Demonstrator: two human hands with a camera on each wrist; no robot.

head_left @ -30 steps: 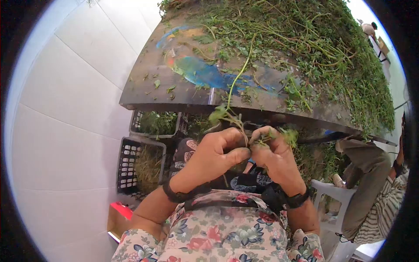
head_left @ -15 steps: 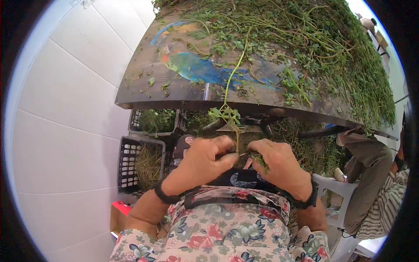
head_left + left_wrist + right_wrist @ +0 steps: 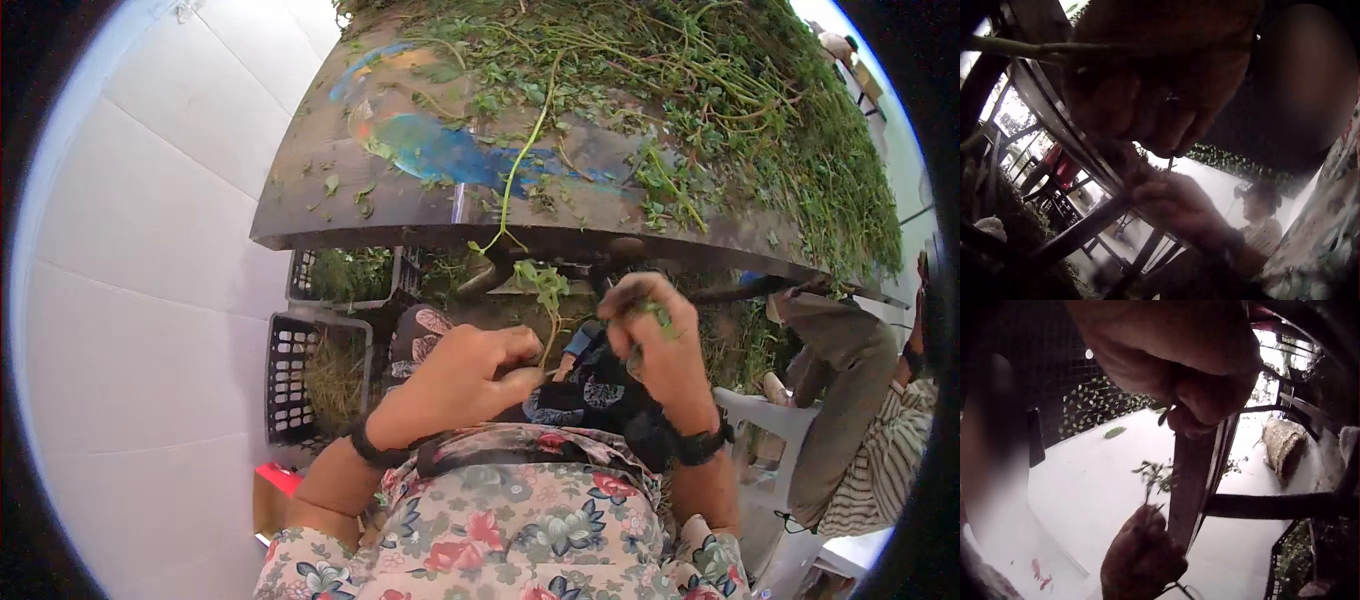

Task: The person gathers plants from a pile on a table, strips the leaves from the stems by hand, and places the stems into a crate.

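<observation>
My left hand (image 3: 465,380) pinches a thin stem between thumb and forefinger, and the leafy sprig (image 3: 545,285) stands up from it. Apart to the right and a little higher, my right hand (image 3: 660,345) has its fingers curled round some torn green leaves (image 3: 660,318). From the right wrist, the left hand (image 3: 1144,556) shows below with the sprig upright in its fist, and the right hand (image 3: 1191,362) is large and dark above. A long pale-green stem (image 3: 525,150) lies on the table, its forked end hanging over the front edge.
A big heap of green plants (image 3: 760,110) covers the painted table's (image 3: 300,215) back and right. Two black baskets of greenery stand at the left below it; the nearer basket (image 3: 288,380) holds dry stalks. Someone in grey trousers (image 3: 840,370) sits at the right by a white plastic chair (image 3: 770,420).
The right hand has moved away from the left, up and to the right, taking leaves with it. The left hand has lowered slightly and still pinches its stem.
</observation>
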